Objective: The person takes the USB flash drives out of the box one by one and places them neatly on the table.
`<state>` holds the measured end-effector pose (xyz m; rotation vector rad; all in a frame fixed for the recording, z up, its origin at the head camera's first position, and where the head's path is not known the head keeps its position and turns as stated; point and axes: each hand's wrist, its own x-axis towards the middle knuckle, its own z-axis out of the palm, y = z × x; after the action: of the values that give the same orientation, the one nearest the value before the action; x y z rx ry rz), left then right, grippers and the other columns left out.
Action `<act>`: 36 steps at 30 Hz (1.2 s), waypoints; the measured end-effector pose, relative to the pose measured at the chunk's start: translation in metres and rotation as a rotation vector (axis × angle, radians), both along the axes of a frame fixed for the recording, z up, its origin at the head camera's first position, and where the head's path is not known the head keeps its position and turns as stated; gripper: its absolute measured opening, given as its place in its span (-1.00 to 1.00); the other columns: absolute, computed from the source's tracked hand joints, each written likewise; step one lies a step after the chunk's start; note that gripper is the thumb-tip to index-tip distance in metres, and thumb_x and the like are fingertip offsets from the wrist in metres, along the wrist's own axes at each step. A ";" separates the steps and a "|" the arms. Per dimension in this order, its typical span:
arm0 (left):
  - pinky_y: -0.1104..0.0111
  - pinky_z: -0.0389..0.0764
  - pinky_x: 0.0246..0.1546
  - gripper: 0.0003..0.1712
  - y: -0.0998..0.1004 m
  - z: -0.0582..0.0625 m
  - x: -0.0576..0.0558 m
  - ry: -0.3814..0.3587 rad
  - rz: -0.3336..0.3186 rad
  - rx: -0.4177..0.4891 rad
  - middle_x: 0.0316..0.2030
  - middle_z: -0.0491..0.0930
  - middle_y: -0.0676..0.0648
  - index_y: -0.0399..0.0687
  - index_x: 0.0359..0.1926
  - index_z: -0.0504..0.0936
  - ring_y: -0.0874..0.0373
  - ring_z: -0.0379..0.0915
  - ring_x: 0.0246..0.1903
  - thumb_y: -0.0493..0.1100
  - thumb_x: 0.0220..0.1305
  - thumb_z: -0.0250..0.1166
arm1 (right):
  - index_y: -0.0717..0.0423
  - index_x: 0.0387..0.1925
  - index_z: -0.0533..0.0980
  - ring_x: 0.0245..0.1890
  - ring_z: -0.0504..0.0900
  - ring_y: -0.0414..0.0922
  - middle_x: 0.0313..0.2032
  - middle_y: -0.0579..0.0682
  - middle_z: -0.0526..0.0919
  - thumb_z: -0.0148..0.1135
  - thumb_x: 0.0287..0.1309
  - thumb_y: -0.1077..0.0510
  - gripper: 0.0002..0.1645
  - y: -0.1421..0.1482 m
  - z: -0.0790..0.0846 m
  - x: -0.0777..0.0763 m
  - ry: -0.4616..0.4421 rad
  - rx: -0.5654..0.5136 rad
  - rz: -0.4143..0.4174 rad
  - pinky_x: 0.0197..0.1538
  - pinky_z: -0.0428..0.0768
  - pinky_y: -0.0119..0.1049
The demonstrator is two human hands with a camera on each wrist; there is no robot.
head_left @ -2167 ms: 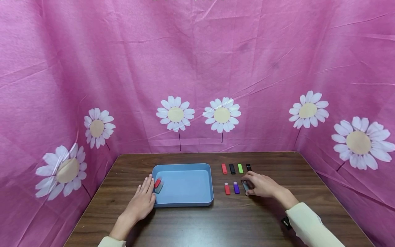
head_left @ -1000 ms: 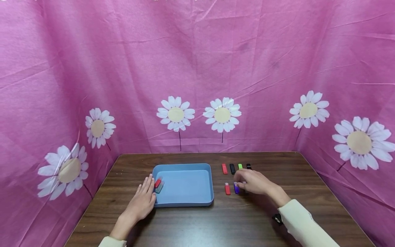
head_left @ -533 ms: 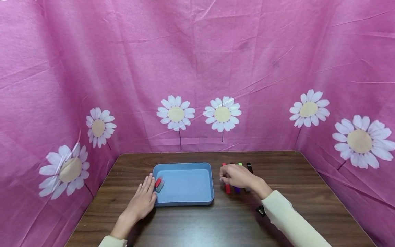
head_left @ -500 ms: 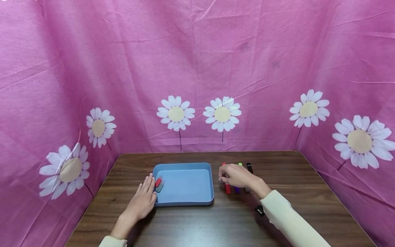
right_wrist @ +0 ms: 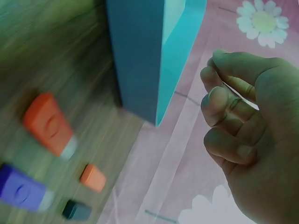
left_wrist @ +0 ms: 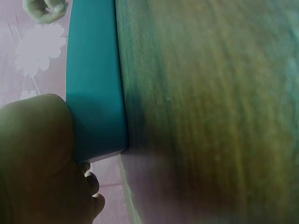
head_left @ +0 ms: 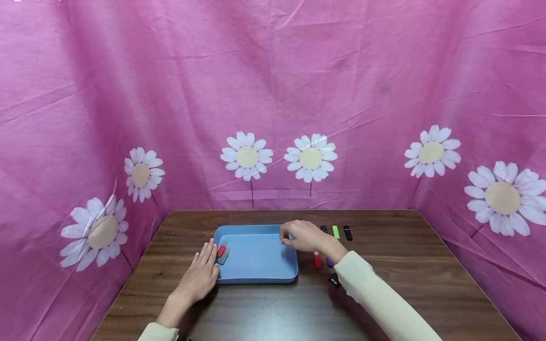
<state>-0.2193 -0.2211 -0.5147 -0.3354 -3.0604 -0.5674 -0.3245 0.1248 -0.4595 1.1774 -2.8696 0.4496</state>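
My left hand (head_left: 198, 279) lies with straight fingers along the left wall of a blue tray (head_left: 260, 280). Inside the tray, by that wall, are a red USB flash drive (head_left: 221, 251) and a grey one (head_left: 223, 257). Over the tray's right rim hovers my right hand (head_left: 300, 235), fingers loosely curled. In the right wrist view nothing shows between its fingers. Right of the tray are a red flash drive (head_left: 317, 259) and a purple one (right_wrist: 21, 189), with a farther red one (right_wrist: 92, 177) beyond them. The right forearm hides the grey drive beside the purple one.
The far row also has a black flash drive (head_left: 323, 229), a green one (head_left: 336, 232) and another black one (head_left: 348, 233). All lie on a brown wooden table (head_left: 264, 312). A pink curtain (head_left: 273, 94) with daisies closes off the back and sides.
My right hand has moved left from the grey drive, past the purple and red ones, to the tray's right rim. The left hand keeps its place.
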 end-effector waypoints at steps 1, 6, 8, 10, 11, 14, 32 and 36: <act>-0.28 0.02 0.63 -0.28 0.000 0.000 0.000 0.002 -0.001 0.002 0.68 -0.04 -0.38 -0.46 0.62 0.12 -0.37 -0.12 0.67 -0.16 0.64 0.04 | -0.26 -0.30 0.65 -0.42 0.50 -0.38 -0.32 -0.38 0.66 0.40 0.41 0.02 -0.89 -0.004 0.001 -0.001 -0.001 0.002 0.007 -0.33 0.52 -0.39; -0.29 0.05 0.61 -0.28 -0.001 -0.005 -0.002 0.025 -0.004 0.010 0.67 -0.01 -0.38 -0.47 0.61 0.14 -0.38 -0.09 0.66 -0.16 0.62 0.05 | -0.17 -0.25 0.69 -0.36 0.54 -0.36 -0.29 -0.34 0.69 0.36 0.45 0.04 -0.92 -0.026 0.004 -0.003 0.000 0.012 0.042 -0.25 0.56 -0.36; -0.29 0.05 0.61 -0.29 -0.002 -0.006 -0.002 0.027 -0.005 0.012 0.67 -0.01 -0.38 -0.47 0.60 0.15 -0.38 -0.09 0.66 -0.16 0.63 0.05 | -0.11 -0.18 0.73 -0.31 0.58 -0.35 -0.23 -0.30 0.74 0.30 0.49 0.08 -0.88 -0.035 0.004 -0.004 -0.004 0.015 0.053 -0.20 0.61 -0.34; -0.28 0.04 0.62 -0.28 -0.001 -0.005 -0.002 0.015 -0.003 0.014 0.68 -0.02 -0.38 -0.48 0.61 0.13 -0.37 -0.10 0.66 -0.17 0.62 0.05 | -0.06 -0.11 0.75 -0.27 0.61 -0.35 -0.17 -0.27 0.77 0.24 0.52 0.12 -0.83 -0.044 0.005 -0.006 -0.009 0.016 0.064 -0.15 0.65 -0.32; -0.28 0.04 0.62 -0.28 -0.001 -0.005 -0.002 0.014 -0.003 0.016 0.68 -0.02 -0.38 -0.48 0.61 0.13 -0.36 -0.10 0.67 -0.17 0.63 0.05 | -0.03 -0.08 0.75 -0.26 0.62 -0.34 -0.15 -0.25 0.78 0.22 0.53 0.14 -0.81 -0.049 0.005 -0.007 -0.013 0.015 0.070 -0.14 0.66 -0.32; -0.27 0.04 0.63 -0.29 -0.001 -0.004 -0.003 0.013 -0.002 0.013 0.68 -0.02 -0.37 -0.47 0.61 0.13 -0.36 -0.10 0.67 -0.17 0.63 0.04 | -0.02 -0.08 0.76 -0.28 0.61 -0.35 -0.18 -0.26 0.78 0.22 0.53 0.14 -0.80 -0.061 0.005 -0.011 -0.016 0.018 0.083 -0.13 0.65 -0.33; -0.30 0.07 0.61 -0.30 0.000 -0.008 -0.002 0.025 0.003 0.015 0.66 0.02 -0.40 -0.49 0.59 0.17 -0.39 -0.07 0.65 -0.17 0.62 0.04 | -0.11 -0.16 0.75 -0.39 0.52 -0.37 -0.26 -0.27 0.75 0.25 0.51 0.09 -0.83 -0.120 0.003 -0.016 -0.029 0.057 0.127 -0.28 0.51 -0.49; -0.29 0.06 0.61 -0.29 0.000 -0.007 -0.005 0.013 0.005 -0.002 0.67 -0.01 -0.39 -0.48 0.60 0.15 -0.37 -0.09 0.66 -0.16 0.63 0.02 | -0.13 -0.15 0.76 -0.43 0.50 -0.36 -0.29 -0.27 0.74 0.26 0.51 0.06 -0.84 -0.136 0.005 -0.017 -0.013 0.094 0.129 -0.33 0.46 -0.49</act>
<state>-0.2241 -0.2209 -0.5221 -0.3295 -3.0488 -0.5605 -0.3411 -0.0108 -0.4546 1.3854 -2.8659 0.3281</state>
